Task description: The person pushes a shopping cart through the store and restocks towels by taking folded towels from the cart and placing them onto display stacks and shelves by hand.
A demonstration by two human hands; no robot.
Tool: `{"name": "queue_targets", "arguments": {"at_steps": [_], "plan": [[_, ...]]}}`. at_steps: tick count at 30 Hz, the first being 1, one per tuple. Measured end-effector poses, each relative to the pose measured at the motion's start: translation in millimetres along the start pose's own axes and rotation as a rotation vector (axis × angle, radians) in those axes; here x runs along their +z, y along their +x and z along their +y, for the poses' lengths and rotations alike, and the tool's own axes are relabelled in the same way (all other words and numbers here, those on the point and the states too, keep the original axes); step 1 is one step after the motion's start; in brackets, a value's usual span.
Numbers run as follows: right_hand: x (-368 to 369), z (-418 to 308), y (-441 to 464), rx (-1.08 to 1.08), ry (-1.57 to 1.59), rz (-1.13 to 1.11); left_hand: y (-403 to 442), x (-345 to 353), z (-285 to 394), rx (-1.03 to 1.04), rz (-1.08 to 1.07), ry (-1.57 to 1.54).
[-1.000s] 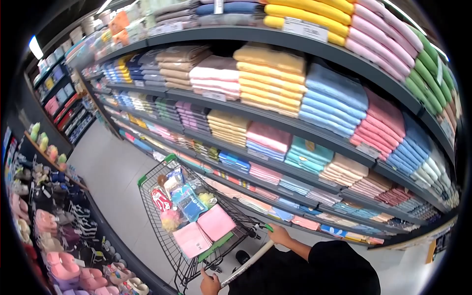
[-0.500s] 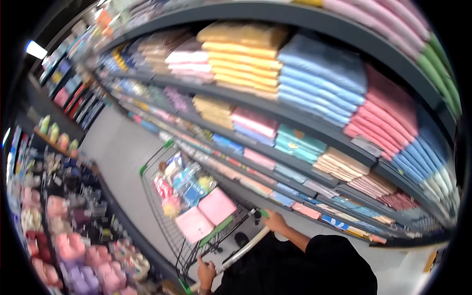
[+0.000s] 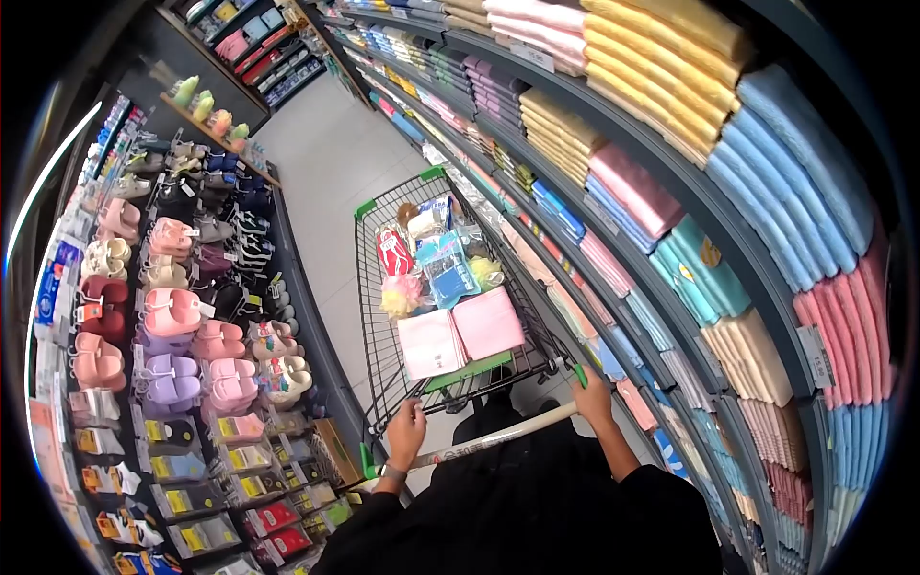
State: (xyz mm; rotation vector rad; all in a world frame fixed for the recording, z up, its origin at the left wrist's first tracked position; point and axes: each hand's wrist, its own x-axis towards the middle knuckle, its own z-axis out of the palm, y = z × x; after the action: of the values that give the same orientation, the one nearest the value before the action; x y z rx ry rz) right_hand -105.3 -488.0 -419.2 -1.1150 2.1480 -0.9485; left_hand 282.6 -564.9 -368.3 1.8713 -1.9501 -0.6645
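A wire shopping cart with green corners stands in front of me. My right hand is closed around the right end of its pale handle, by the green fitting. My left hand is curled closed over the left part of the handle, its wrist band close to the bar. What its fingers hold is hidden. In the cart lie two folded pink towels, a blue package, a red-and-white package, a pink-and-cream bath puff and a yellowish puff.
Shelves of folded towels run close along the right. On the left, a rack holds slippers and packaged socks. Grey tiled floor leads ahead to a shelf unit at the aisle's end.
My view has turned and levelled, so the cart now points up the aisle and the towel shelves appear farther right. Both hands stay at the cart's handle; the goods lie as before.
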Motion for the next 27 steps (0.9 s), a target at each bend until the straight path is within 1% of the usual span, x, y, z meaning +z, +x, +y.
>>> {"name": "queue_targets", "arguments": {"at_steps": [3,5,7,9,10,11,13,14,15,17,18,20,21,22,23,24,25,26,27], "plan": [[2.5,-14.6,9.0,0.069,-0.014,-0.067,55.1,3.3,2.5,0.025,0.0,-0.112],[10.1,-18.6,15.4,0.044,-0.028,-0.069,104.6,30.1,-12.0,0.065,-0.093,-0.201],[15.8,-24.2,20.7,0.056,-0.032,-0.073,156.1,72.3,-31.8,0.064,-0.25,-0.299],[22.6,-39.0,27.6,0.105,-0.016,-0.072,204.8,111.3,-44.7,-0.086,-0.493,-0.512],[18.9,-61.7,32.2,0.219,0.002,-0.111,223.3,123.2,-45.0,-0.247,-0.609,-0.585],[23.4,-68.2,35.9,0.185,-0.007,-0.092,239.4,143.4,-57.3,-0.338,-0.636,-0.587],[33.6,-77.3,43.8,0.115,-0.031,-0.049,283.0,206.5,-123.4,0.038,-0.806,-0.234],[39.5,-78.6,51.0,0.188,-0.028,-0.094,300.5,242.4,-145.1,0.025,-0.797,-0.13],[42.1,-84.2,58.0,0.216,-0.028,-0.111,303.6,224.2,-119.7,0.05,-0.775,-0.044],[49.0,-102.3,68.2,0.281,-0.024,-0.152,306.8,229.0,-97.8,0.115,-0.5,-0.057],[52.9,-109.6,73.5,0.306,-0.029,-0.166,312.0,225.1,-82.5,0.209,-0.506,-0.046],[63.7,-122.0,84.0,0.252,-0.056,-0.157,335.3,215.5,-44.8,0.393,-0.51,-0.028],[67.9,-125.3,85.6,0.228,-0.067,-0.153,346.4,215.4,-27.5,0.489,-0.585,0.038],[78.2,-122.4,89.1,0.101,-0.066,-0.103,357.3,224.9,-22.9,0.609,-0.607,0.044],[83.2,-118.2,87.7,0.134,-0.064,-0.136,366.5,233.6,-17.7,0.737,-0.627,0.046],[86.7,-131.7,90.8,0.171,-0.06,-0.158,373.7,234.0,-12.8,0.791,-0.729,0.119],[88.5,-141.8,92.7,0.207,-0.057,-0.169,381.7,227.4,-4.0,0.783,-0.838,0.253],[97.4,-135.1,91.7,0.181,-0.073,-0.149,389.3,233.2,-4.5,0.785,-0.876,0.367],[107.2,-129.2,91.7,0.149,-0.087,-0.131,398.6,244.9,-13.2,0.834,-0.894,0.475]]}}
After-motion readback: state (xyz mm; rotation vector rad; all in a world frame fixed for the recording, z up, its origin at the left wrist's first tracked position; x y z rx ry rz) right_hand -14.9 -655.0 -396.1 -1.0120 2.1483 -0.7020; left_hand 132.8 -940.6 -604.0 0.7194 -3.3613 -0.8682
